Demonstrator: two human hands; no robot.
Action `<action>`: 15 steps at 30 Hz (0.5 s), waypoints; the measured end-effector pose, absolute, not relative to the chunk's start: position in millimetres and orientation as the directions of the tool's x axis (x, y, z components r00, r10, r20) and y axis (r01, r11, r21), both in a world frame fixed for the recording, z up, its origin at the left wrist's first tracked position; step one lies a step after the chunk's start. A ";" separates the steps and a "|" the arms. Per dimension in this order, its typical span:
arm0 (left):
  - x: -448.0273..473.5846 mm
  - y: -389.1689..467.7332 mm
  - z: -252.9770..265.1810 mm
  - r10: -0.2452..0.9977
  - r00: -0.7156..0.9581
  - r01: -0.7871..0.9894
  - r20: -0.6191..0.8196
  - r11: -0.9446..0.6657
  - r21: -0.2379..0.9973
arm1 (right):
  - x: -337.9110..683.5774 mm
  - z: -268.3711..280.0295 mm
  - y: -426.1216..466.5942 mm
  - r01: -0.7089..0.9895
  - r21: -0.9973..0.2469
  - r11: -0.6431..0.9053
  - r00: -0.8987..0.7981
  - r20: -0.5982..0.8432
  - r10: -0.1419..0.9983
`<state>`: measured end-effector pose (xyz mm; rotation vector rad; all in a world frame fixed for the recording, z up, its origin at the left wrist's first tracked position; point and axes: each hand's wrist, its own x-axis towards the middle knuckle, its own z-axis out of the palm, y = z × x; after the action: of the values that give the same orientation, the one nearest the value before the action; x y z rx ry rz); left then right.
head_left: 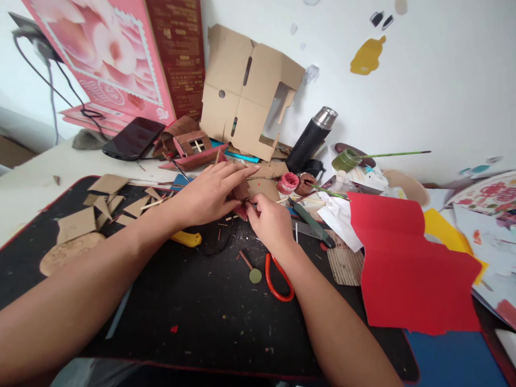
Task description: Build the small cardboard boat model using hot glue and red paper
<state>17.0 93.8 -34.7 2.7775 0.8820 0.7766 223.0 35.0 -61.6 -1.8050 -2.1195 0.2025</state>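
Observation:
Both hands meet over the middle of a black mat [193,317]. My left hand [212,191] lies across the top of a small brown-painted cardboard piece [242,192], its fingers stretched forward and its thumb on the near side, holding the piece. At that piece's near right edge, my right hand [271,220] is closed in a pinch; its fingertips partly cover what they grip. Most of the piece is hidden by the hands. Red-handled scissors [280,285] lie below my right wrist. Close by lies a small stick with a green disc [255,276].
Cardboard scraps [76,223] and a yellow-handled tool [187,238] lie left. Behind are a phone [133,138], a brown cardboard model [193,144], a black thermos [310,140] and paint jars [288,183]. On the right are a green-handled cutter [312,221] and red paper [415,269].

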 end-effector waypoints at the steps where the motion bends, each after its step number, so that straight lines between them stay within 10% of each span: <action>1: 17.0 93.8 -34.7 0.569 0.697 0.503 0.436 -0.822 0.268 | 222.9 -61.6 34.9 0.928 -0.328 0.178 -0.128 0.168 0.977; 15: 17.4 93.6 -35.8 0.581 0.694 0.511 0.425 -0.813 0.278 | 222.5 -62.1 34.2 0.929 -0.320 0.186 -0.139 0.164 0.977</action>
<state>17.4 93.6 -35.8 2.7631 0.8960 0.7645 222.5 34.2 -62.1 -1.8028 -2.1367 0.2003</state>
